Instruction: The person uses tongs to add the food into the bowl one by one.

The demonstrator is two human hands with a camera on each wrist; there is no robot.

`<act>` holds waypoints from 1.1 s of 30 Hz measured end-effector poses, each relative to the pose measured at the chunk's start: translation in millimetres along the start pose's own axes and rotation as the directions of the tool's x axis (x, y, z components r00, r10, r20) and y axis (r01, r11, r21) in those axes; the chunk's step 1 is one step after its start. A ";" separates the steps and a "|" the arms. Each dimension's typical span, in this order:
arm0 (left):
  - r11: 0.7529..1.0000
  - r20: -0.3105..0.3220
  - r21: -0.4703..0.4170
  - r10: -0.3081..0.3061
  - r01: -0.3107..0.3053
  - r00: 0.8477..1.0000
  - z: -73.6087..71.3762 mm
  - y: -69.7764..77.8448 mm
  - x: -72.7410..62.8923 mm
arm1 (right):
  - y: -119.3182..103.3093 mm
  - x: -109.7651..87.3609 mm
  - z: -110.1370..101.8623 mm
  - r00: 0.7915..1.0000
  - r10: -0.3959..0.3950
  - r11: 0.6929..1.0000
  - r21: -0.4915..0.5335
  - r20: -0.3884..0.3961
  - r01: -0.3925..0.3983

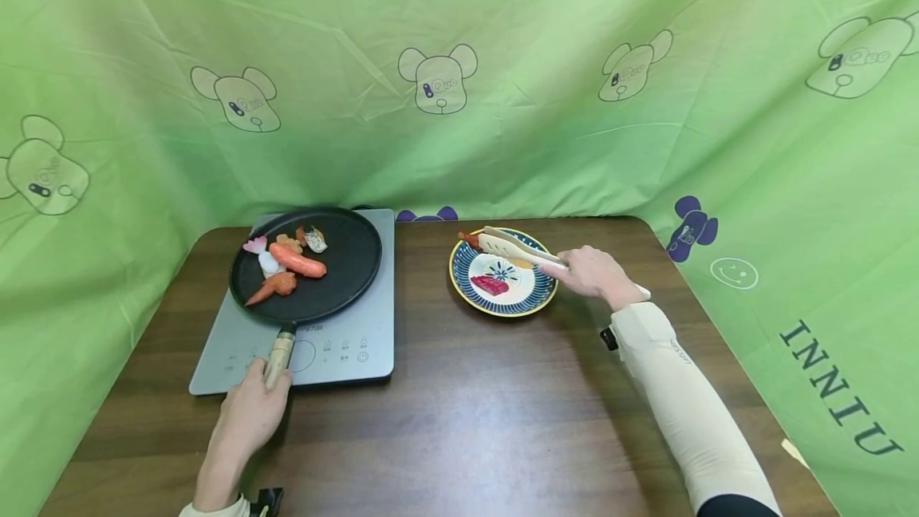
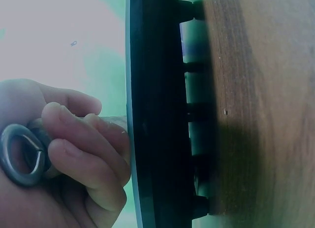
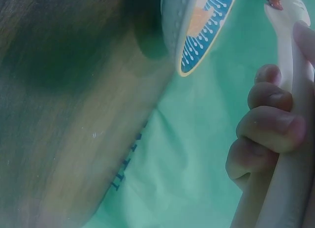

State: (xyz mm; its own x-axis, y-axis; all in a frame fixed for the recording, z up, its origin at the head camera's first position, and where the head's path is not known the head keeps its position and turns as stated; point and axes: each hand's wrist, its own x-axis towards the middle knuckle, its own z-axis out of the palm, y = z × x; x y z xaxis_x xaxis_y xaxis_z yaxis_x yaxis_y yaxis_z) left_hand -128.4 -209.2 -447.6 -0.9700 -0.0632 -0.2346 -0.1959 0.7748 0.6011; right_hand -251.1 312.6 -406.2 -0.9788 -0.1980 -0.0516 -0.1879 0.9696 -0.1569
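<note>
My left hand (image 1: 247, 413) grips the wood-toned handle (image 1: 280, 353) of a round black frying pan (image 1: 348, 270); its curled fingers (image 2: 88, 159) show in the left wrist view. On the pan's left side lie a pink sausage (image 1: 297, 261), an orange-brown drumstick-shaped piece (image 1: 274, 286) and several other food pieces. My right hand (image 1: 594, 271) holds pale kitchen tongs (image 1: 508, 249) over a blue-patterned plate (image 1: 511, 309). At the tongs' tips is a reddish-brown food piece (image 1: 470, 239), partly hidden by them. A dark red meat slice (image 1: 490, 285) and a partly covered yellowish piece (image 1: 520, 263) lie on the plate.
The pan sits on a grey induction cooker (image 1: 380, 325) at the left of the brown wooden table (image 1: 459, 421). Green cloth (image 1: 345, 134) with bear drawings hangs behind the table and along both sides. The plate stands right of the cooker, near the back edge.
</note>
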 end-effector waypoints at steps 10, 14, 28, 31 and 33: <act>1.000 -0.001 0.010 0.007 -0.007 1.000 -0.6 -1.3 -0.3 | -5.2 0.2 -1.5 1.000 0.001 0.999 0.039 -0.005 -0.001; 1.000 0.001 0.004 0.009 -0.009 1.000 -0.7 -0.9 -0.2 | -12.0 2.0 -3.4 1.000 -0.012 0.999 0.047 -0.008 0.012; 1.000 0.001 0.000 0.008 -0.008 1.000 -0.1 -1.9 0.3 | -41.2 12.9 -14.2 0.999 -0.041 0.996 0.082 -0.031 0.043; 1.000 -0.003 0.002 0.010 -0.010 1.000 0.1 -1.9 0.5 | -51.0 17.2 -16.7 0.998 -0.039 0.996 0.083 -0.041 0.043; 1.000 -0.002 0.000 0.009 -0.009 1.000 0.3 -1.7 0.8 | -58.1 20.2 -19.0 0.998 -0.052 0.995 0.086 -0.047 0.056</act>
State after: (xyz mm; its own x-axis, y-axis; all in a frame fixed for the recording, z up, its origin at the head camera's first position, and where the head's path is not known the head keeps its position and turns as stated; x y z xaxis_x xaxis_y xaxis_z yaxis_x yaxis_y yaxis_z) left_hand -128.8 -210.3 -449.0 -0.9720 -0.0581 -0.2276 -0.1876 0.7752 0.6032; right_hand -261.6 255.0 -379.4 -0.9705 -0.2410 0.0031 -0.2344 0.9410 -0.2440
